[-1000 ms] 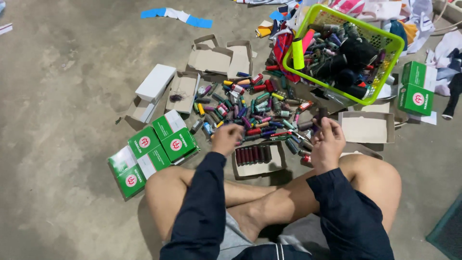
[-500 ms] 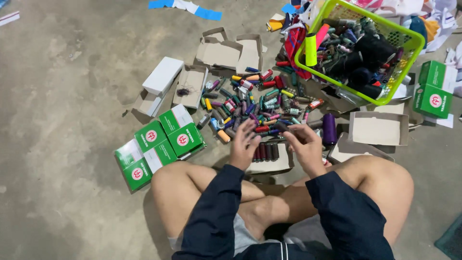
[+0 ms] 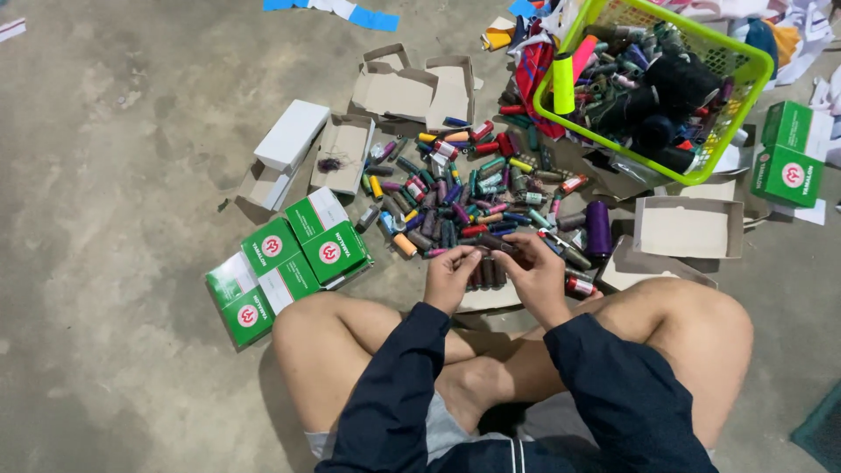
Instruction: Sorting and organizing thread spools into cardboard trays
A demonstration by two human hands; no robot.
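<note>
While sitting cross-legged on the bare concrete floor (image 3: 114, 131), the person is bringing both hands together over a small open cardboard box (image 3: 491, 296) that is lying just in front of the shins. The left hand (image 3: 451, 278) is curling its fingers into a closed grip around a dark thread spool (image 3: 492, 243), and the right hand (image 3: 539, 276) is pinching the same spool from the other end, so the two grips are meeting on it. Directly below the hands, a row of dark maroon spools (image 3: 487, 273) is sitting upright inside the box, mostly hidden by the fingers.

Just beyond the fingertips, a loose heap of coloured thread spools (image 3: 464, 188) is spreading across the floor, crowding the far edge of the box. To the left of the left hand, a cluster of closed green and white boxes (image 3: 289, 258) is lying near the knee, with wide open concrete stretching farther out on that side. To the right of the right hand, a tall purple spool (image 3: 598, 228) is standing beside an empty cardboard tray (image 3: 688, 228). Farther out beyond the right hand, a lime-green plastic basket (image 3: 745, 66) is sitting heaped with dark spools, its rim tilting toward the pile.
</note>
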